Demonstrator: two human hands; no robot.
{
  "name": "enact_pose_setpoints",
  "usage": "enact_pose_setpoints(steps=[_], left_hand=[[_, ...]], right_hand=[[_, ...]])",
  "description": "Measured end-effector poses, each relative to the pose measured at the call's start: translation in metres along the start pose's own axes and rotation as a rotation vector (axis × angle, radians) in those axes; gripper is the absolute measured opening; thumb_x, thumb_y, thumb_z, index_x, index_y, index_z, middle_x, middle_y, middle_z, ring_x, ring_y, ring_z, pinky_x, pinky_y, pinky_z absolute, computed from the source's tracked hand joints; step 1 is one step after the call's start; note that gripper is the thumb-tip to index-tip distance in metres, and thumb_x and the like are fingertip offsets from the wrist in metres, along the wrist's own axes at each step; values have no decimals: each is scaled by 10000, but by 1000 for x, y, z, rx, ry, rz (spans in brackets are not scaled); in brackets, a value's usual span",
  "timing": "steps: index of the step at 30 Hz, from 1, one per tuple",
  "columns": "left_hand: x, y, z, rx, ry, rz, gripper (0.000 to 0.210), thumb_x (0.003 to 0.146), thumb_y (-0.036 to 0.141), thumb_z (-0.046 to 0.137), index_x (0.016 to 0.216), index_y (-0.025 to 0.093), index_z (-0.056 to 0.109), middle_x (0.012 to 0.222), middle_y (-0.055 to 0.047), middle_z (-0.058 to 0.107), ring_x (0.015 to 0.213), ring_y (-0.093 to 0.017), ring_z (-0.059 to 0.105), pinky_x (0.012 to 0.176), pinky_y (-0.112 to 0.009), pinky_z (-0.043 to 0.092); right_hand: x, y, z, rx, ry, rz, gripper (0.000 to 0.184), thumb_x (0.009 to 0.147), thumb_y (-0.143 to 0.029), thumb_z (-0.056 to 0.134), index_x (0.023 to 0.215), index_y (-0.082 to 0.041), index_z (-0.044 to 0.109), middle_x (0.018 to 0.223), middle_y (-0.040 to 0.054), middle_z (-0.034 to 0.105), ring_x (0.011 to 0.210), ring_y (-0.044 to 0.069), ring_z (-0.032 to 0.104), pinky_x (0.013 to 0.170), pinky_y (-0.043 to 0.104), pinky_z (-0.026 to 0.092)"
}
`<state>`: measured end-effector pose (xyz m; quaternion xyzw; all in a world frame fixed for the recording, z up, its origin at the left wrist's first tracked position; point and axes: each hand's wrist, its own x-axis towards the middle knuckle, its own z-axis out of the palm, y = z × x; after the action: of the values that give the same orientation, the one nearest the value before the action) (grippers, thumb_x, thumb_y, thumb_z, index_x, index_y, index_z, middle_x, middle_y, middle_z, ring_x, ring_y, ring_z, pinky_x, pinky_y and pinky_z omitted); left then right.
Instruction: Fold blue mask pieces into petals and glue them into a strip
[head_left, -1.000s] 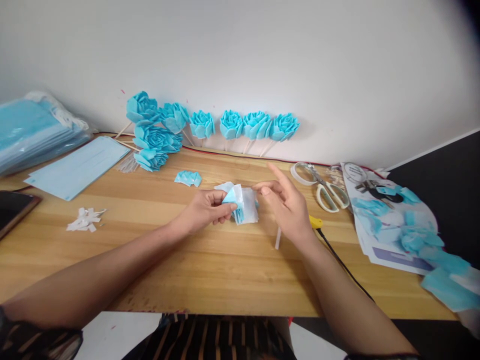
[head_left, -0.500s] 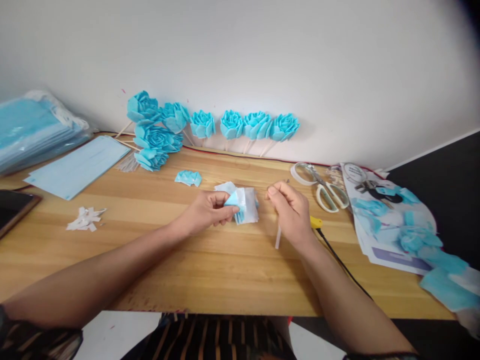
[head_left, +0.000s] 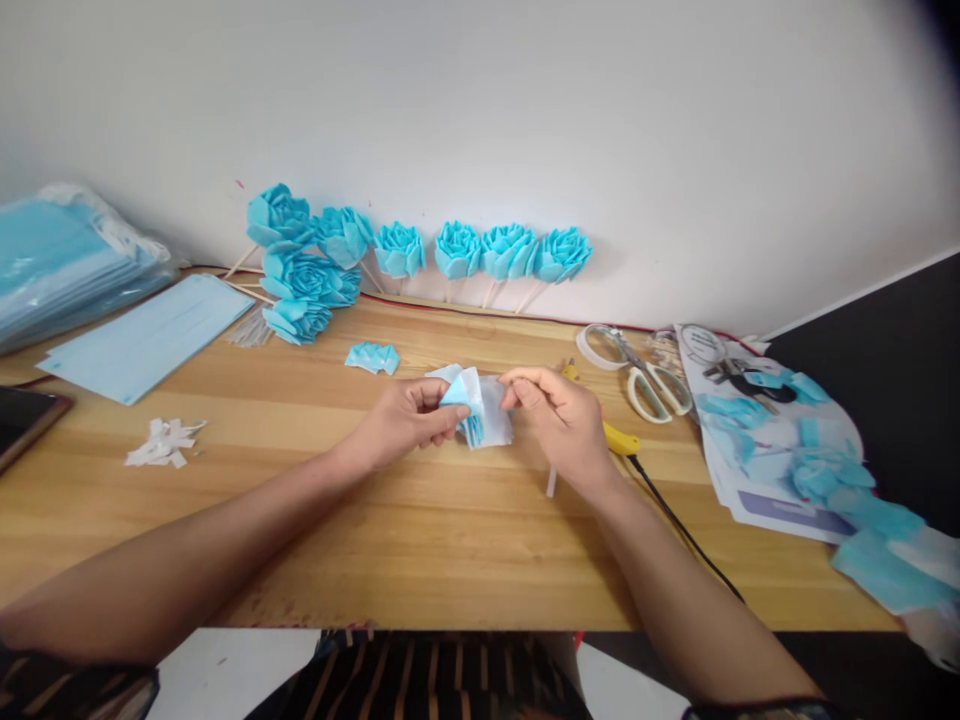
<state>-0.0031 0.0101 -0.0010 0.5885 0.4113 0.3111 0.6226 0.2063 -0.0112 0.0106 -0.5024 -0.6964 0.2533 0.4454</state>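
Head view: left hand (head_left: 409,412) nearly closed, thumb over bent fingers, pinching a small bundle of folded light-blue and white thin sheet material (head_left: 472,425) by its left side. Right hand (head_left: 561,420) curled, thumb and forefinger tips close together at the bundle's right edge, gap narrow; can't tell if they grip that edge or sit just beside it. Bundle is between the two hands, over the middle of the light-brown wooden table (head_left: 420,540). Looks: pointed blue fold at left, white fold standing up mid-bundle, flat translucent white panel at right, blue layers stacked under the left thumb.

Around: small pleated light-blue piece (head_left: 373,357) on the table beyond the left hand. Yellow tool with a black cord (head_left: 621,440), partly hidden behind the right hand; whitish translucent stick (head_left: 552,482) pokes out below that hand. White-handled metal scissors (head_left: 667,392) farther right. Bright-blue layered flowers on thin sticks (head_left: 457,250) along the white wall (head_left: 675,150). White scrap pile (head_left: 163,443) at left, well apart from both hands.
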Motion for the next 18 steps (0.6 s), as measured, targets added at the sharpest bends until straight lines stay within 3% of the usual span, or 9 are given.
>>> enact_pose_setpoints(steps=[7, 12, 18], left_hand=[[0, -2, 0, -3, 26, 24, 325, 746, 450, 691, 669, 168, 550, 546, 34, 541, 475, -68, 461, 446, -187, 333], [-1, 0, 0, -4, 28, 20, 315, 747, 441, 689, 670, 170, 547, 545, 37, 537, 476, -67, 457, 446, -187, 330], [0, 0, -1, -9, 27, 16, 325, 747, 444, 701, 666, 167, 550, 543, 38, 540, 476, -65, 462, 447, -182, 333]], right_hand=[[-2, 4, 3, 16, -19, -39, 235, 986, -256, 510, 1066, -219, 727, 931, 29, 810, 885, 165, 761, 809, 301, 586], [-4, 4, 4, 99, -3, 90, 299, 956, -293, 572, 1232, -241, 672, 957, 37, 817, 854, 183, 770, 777, 333, 609], [-4, 2, 5, 147, 9, 110, 174, 938, -327, 619, 1003, -231, 750, 847, 15, 811, 747, 149, 748, 715, 277, 593]])
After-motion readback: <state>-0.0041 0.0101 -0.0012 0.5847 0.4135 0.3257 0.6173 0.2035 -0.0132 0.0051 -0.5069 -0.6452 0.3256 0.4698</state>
